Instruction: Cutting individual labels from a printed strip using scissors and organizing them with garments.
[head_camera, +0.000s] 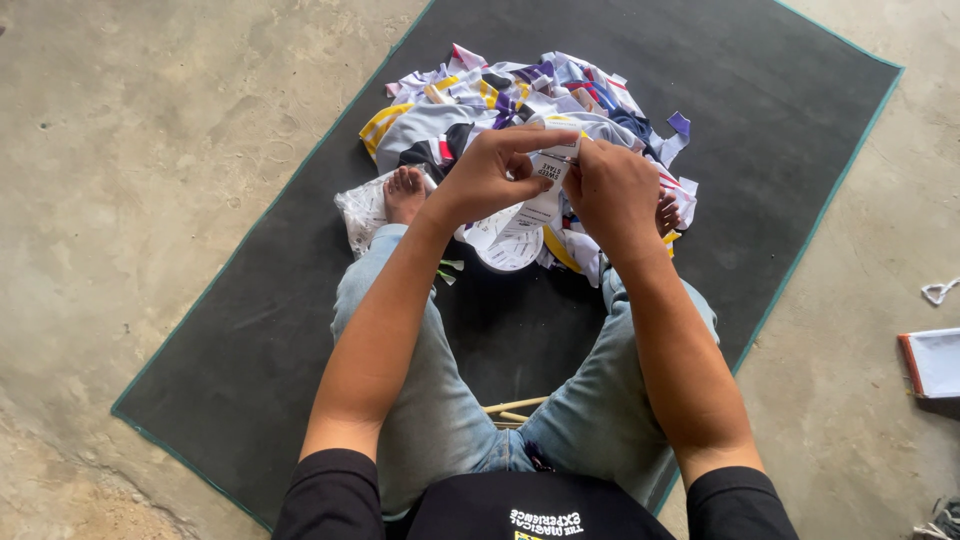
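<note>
I sit on a dark mat (700, 120) with my legs stretched out in pale jeans. Both hands meet above my feet and pinch a small white paper tag (549, 167) with black print. My left hand (490, 175) holds its left side with thumb and forefinger. My right hand (612, 190) grips its right side. More white tags or labels (512, 245) hang below the hands. Just beyond lies a heap of folded cloth pieces (520, 100) in white, grey, purple, yellow and red. My bare left foot (404, 192) shows beside the heap.
The mat lies on a rough concrete floor (150, 150). A clear plastic bag (360, 212) rests by my left foot. Thin wooden sticks (512, 408) lie between my thighs. At the right edge sit a white book or box with a red edge (930, 362) and a white cord (940, 291).
</note>
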